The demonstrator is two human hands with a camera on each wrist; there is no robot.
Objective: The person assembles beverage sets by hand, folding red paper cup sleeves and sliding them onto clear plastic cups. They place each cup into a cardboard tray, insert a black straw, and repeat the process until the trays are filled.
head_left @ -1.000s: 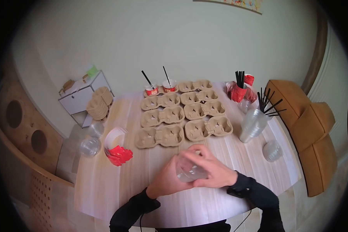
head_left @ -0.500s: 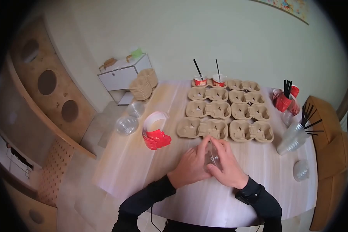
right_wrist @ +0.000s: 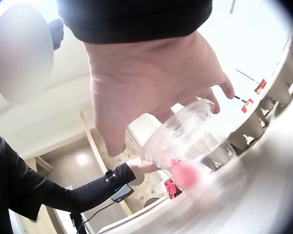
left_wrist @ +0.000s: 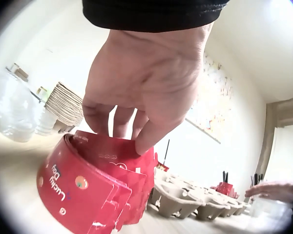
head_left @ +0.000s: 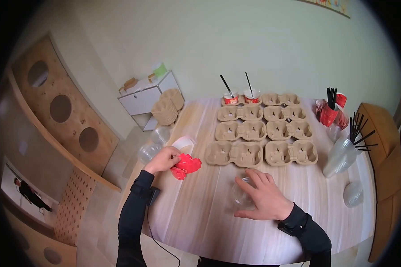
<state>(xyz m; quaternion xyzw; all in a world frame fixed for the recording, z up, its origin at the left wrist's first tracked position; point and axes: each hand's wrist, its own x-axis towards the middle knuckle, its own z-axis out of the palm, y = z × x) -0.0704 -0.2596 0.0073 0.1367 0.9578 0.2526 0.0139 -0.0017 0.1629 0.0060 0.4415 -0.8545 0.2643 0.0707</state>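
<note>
Pale green walls enclose a light wooden desk (head_left: 209,213) whose far half is laid out with moulded brown pulp two-cup carriers (head_left: 265,130) in neat rows, so that each pocket faces up and is easy to reach. Two small red cups with black straws (head_left: 241,95) already sit in the farthest carrier on the left. At the right edge stands a tilted stack of clear plastic cups (head_left: 339,156) with black straws poking out, and a clear domed lid (head_left: 355,194) lies near it. A red cup of black straws (head_left: 329,112) stands behind.

The left hand (head_left: 164,159) reaches out to the desk's left side and pinches the top of a curved row of red printed paper cup sleeves (head_left: 186,165); in the left wrist view its fingertips (left_wrist: 143,145) curl over the upper edge of the sleeves (left_wrist: 95,189), seemingly to peel one from the nested row. Beside them lie more clear lids (head_left: 149,151) and, beyond, a stack of spare pulp carriers (head_left: 167,108).

The right hand (head_left: 265,199) rests in front of the person with fingers spread over a single clear plastic cup (head_left: 242,194), gripping its rim from above, probably to keep the light cup steady on the desk. From the right wrist camera the cup (right_wrist: 183,134) shows tilted under the fingers
</note>
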